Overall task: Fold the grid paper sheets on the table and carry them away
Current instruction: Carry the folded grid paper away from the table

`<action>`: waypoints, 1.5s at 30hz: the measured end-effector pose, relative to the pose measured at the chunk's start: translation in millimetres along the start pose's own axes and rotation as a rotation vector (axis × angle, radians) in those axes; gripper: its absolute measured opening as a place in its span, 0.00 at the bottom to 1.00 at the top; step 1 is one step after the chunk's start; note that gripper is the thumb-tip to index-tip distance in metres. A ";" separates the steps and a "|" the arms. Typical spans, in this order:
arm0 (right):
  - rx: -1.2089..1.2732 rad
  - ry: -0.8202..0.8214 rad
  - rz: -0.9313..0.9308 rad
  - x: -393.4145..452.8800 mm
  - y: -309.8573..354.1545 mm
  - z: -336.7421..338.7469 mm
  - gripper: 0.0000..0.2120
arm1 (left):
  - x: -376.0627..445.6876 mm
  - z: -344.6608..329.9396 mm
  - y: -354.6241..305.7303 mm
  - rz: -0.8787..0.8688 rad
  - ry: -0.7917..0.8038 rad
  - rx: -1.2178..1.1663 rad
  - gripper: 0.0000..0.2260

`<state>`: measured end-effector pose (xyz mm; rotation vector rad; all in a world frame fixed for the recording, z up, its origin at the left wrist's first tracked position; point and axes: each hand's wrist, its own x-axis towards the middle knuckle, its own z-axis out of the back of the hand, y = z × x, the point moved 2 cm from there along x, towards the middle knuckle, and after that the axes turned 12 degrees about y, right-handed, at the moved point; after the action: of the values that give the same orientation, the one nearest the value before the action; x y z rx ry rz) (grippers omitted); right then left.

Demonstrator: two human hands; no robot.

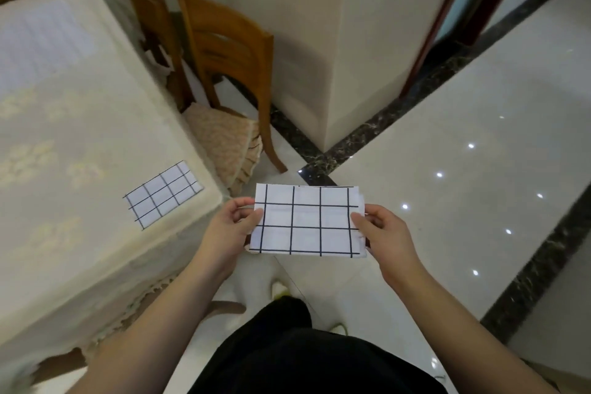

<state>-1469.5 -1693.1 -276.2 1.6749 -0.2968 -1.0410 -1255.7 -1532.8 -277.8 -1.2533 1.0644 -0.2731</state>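
Glossy pale floor tiles [447, 137] with dark marbled borders are spreading out beneath you, and a cream wall corner [335, 57] is rising ahead. You are standing beside a table [80, 137] draped in a cream lace cloth, off to your left. You are holding a folded grid sheet [307, 221] flat in the air in front of you, above the floor and clear of the table edge. Your left hand [230, 227] is pinching its left edge, thumb on top and fingers curled beneath. Your right hand [383, 230] is pinching the right edge the same way. A second folded grid sheet [163, 193] is lying on the table near its closest corner. Farther back on the cloth, a larger pale sheet [44, 38] is lying flat, blurred. Two wooden chairs [230, 51] are standing by the table's far side, one with a frilled cushion [224, 141].
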 end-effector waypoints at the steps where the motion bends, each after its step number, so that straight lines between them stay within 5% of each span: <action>1: -0.016 0.024 -0.005 11.8 4.4 -7.4 0.08 | 4.9 8.2 -1.5 0.001 -0.028 -0.020 0.10; 21: -0.379 0.530 -0.173 202.9 38.4 -234.9 0.07 | 67.7 217.8 10.4 0.115 -0.412 -0.129 0.06; 32: -0.704 0.749 -0.277 275.1 29.6 -313.3 0.07 | 79.8 263.7 47.4 0.275 -0.657 -0.150 0.08; 45: -1.011 0.898 -0.254 302.5 28.3 -362.5 0.06 | 90.0 286.4 54.8 0.382 -0.819 0.151 0.08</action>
<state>-1010.8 -1663.3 -388.0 1.0669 0.9089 -0.3679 -1007.7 -1394.1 -389.2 -0.8644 0.5307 0.4224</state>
